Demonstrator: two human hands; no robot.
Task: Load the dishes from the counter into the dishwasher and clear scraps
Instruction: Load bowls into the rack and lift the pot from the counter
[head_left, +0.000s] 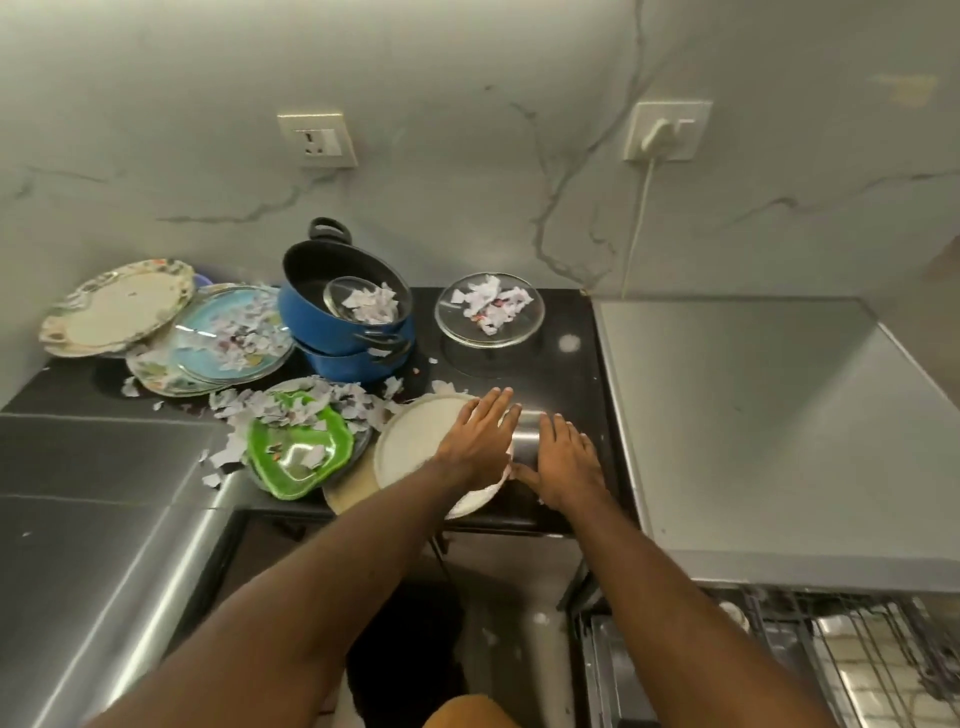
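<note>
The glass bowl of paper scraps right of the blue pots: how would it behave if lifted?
The glass bowl is probably rigid, fairly heavy for its size, and breakable if knocked. Its smooth rim may be slippery. The paper scraps lie loose inside, so tilting would likely spill them.

Dishes across the counter, rack below at the right.
On the counter (566, 374), overlapping plates (119, 306) lie far left. Two stacked pots (343, 332) stand behind the middle, with a small bowl (358, 301) inside the upper one and a wide bowl (488, 312) to their right. In front, a scrap-filled bowl (296, 452) sits left of a front plate (415, 441). A cup (527, 436) stands between the left hand (478, 436) and the right hand (566, 462). The dishwasher rack (857, 649) lies at the lower right.
</note>
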